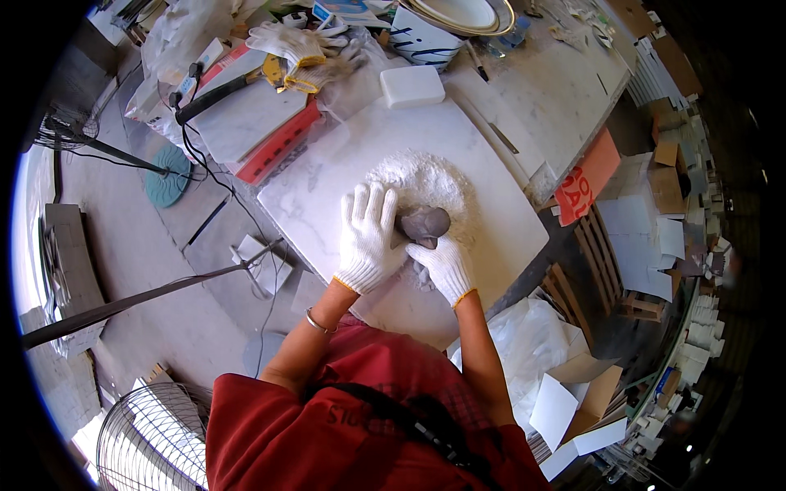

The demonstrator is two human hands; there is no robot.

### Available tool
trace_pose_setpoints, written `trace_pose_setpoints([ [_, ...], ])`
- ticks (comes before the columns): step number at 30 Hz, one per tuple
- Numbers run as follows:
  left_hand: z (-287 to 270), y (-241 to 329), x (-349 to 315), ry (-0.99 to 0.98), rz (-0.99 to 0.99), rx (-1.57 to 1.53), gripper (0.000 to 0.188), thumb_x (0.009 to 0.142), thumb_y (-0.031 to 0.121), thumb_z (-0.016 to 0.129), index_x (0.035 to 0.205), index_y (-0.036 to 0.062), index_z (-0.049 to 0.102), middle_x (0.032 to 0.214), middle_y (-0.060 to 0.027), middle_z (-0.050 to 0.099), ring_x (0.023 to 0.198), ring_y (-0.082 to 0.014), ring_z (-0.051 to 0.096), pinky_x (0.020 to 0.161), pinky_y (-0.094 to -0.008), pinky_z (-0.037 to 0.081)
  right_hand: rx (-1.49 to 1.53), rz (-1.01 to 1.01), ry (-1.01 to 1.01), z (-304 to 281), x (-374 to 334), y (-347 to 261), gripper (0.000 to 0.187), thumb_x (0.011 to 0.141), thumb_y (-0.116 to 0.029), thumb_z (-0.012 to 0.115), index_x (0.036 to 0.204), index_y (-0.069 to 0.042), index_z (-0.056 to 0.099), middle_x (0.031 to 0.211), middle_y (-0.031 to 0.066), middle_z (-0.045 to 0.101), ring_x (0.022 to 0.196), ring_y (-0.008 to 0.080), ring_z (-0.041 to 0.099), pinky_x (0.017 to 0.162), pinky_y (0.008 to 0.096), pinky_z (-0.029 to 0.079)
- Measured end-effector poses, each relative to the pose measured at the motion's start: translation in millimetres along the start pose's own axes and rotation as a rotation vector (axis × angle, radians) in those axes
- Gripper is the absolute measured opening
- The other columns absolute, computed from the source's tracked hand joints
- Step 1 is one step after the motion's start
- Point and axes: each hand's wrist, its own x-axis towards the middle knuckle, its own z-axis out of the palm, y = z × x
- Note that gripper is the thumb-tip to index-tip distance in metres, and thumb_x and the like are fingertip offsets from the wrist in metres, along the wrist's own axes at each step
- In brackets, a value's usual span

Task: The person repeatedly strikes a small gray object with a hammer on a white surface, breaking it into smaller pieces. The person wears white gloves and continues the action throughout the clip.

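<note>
A dark grey, rounded lump (423, 222), perhaps carved stone, is over a white slab (311, 188). My right hand (446, 268), in a white knitted glove with a yellow cuff, grips its near side; part of the fingers is hidden. My left hand (368, 237) wears a matching glove and lies along the lump's left side. Its fingers stretch away from me, slightly spread, with the thumb side close to or touching the lump. A heap of white powder (434, 176) surrounds the lump's far and right sides. Small crumbs lie near my right thumb.
A white block (412, 87) sits at the slab's far edge. Beyond it are spare gloves (286, 42), a bucket (426, 37) and a black-handled tool (217, 96). Cables and a metal pole (139, 303) cross on the left, above a wire fan cage (151, 434). Opened cartons (577, 401) stand at right.
</note>
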Motion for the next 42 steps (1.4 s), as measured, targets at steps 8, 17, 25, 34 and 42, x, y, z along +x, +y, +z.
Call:
trace_pose_setpoints([
  [8,-28,-88,-35,0.154,-0.096,0.364,0.071,0.086,0.037,0.079,0.141,-0.001,0.055,0.143,-0.0281,0.052,0.134,-0.0506,0.047,0.113,-0.0625,0.034,-0.272,-0.278,0.07,-1,1,7,0.039,0.091,-0.026,0.078,0.12,-0.002,0.068,0.097,0.0095,0.075,0.087,0.0222,0.071,0.079,0.0366,0.055],
  [17,6,-42,-20,-0.115,0.097,-0.205,0.08,0.098,0.049,0.064,0.156,-0.0023,0.044,0.159,-0.0294,0.042,0.15,-0.0497,0.035,0.126,-0.0586,0.024,-0.336,-0.336,0.087,-2,7,14,0.045,0.09,-0.032,0.079,0.122,-0.001,0.068,0.109,0.0155,0.076,0.099,0.0311,0.072,0.086,0.0415,0.055],
  [25,9,-59,-9,0.041,-0.066,0.104,0.068,0.101,0.038,0.065,0.154,-0.0022,0.048,0.158,-0.0282,0.046,0.148,-0.0473,0.039,0.123,-0.0575,0.028,-0.294,-0.39,0.144,1,13,29,0.048,0.09,-0.044,0.077,0.116,-0.004,0.071,0.098,0.0164,0.076,0.091,0.0342,0.073,0.079,0.0438,0.056],
  [34,-16,-45,9,-0.114,-0.188,-0.64,0.056,0.11,0.032,0.056,0.155,-0.0007,0.051,0.153,-0.024,0.056,0.148,-0.0382,0.048,0.123,-0.0427,0.036,-0.169,-0.351,0.099,-1,7,21,0.037,0.091,-0.036,0.079,0.104,-0.003,0.072,0.073,0.0078,0.067,0.057,0.017,0.062,0.057,0.035,0.051],
  [42,-13,-57,-31,-0.14,0.012,-0.12,0.08,0.091,0.036,0.08,0.155,-0.0011,0.049,0.159,-0.0258,0.048,0.15,-0.0458,0.042,0.126,-0.054,0.03,0.086,-0.11,0.013,-21,-12,7,0.033,0.09,-0.028,0.081,0.11,-0.005,0.069,0.086,0.0071,0.071,0.073,0.0214,0.066,0.066,0.0367,0.052],
])
